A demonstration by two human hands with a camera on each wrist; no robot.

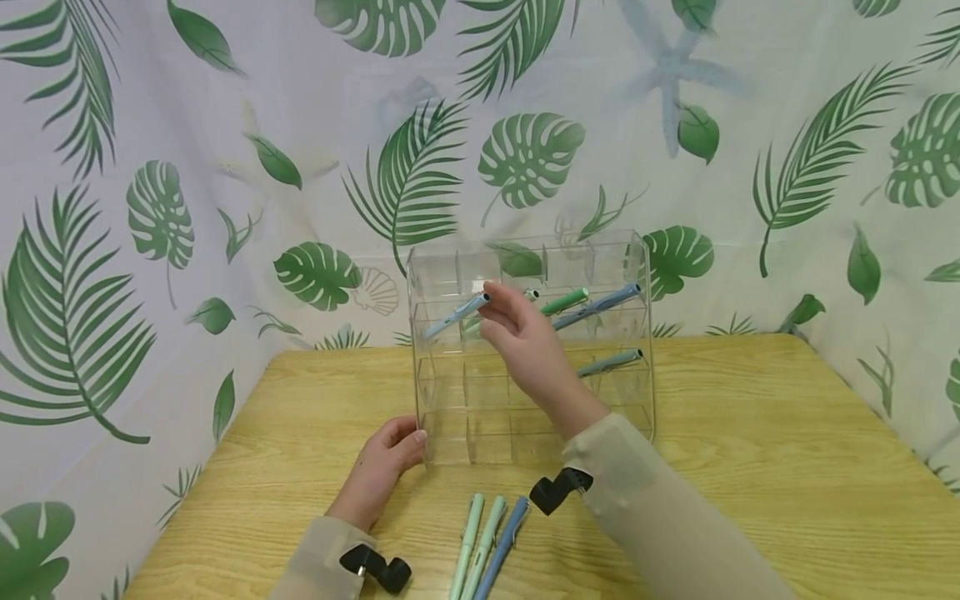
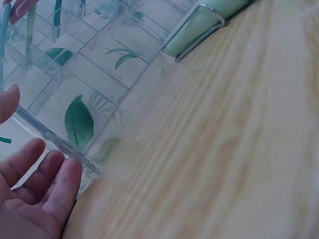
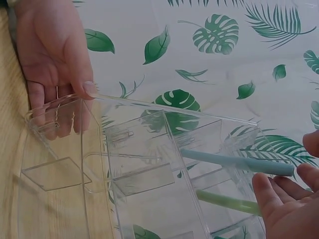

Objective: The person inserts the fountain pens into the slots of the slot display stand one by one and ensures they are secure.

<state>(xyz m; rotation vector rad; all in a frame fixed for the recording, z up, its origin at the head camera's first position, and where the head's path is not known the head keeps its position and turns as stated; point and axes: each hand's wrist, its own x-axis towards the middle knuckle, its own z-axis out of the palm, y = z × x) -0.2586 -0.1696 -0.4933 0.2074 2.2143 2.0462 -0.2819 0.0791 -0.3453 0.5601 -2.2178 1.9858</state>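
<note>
Presently, a clear acrylic compartment organizer (image 1: 487, 437) stood upright on the light wood-grain bench (image 1: 750, 433). At its lower left side, the person's left hand (image 1: 382, 462) gripped the edge of the side panel, thumb to the front and fingers along the outer face. The right hand (image 1: 528, 342) was raised before the upper compartments; its fingers were parted and loosely bent, about the outer end of a light blue cylindrical pen (image 1: 453, 318), with a fingertip at that end. Whether the fingers bore any of the pen's weight could not be told.

That pen lay slanted in an upper compartment at the left, its end projecting. Beside it sat a pale green pen (image 3: 224, 200), partly hidden by the right hand in the head view. Further right were a bright green pen (image 1: 566, 301) and a slate blue pen (image 1: 600, 306), with a grey-green pen (image 1: 611, 362) below. Two mint green pens (image 1: 467, 546) and a dark blue pen (image 1: 506, 537) lay side by side in front of the organizer.
</note>
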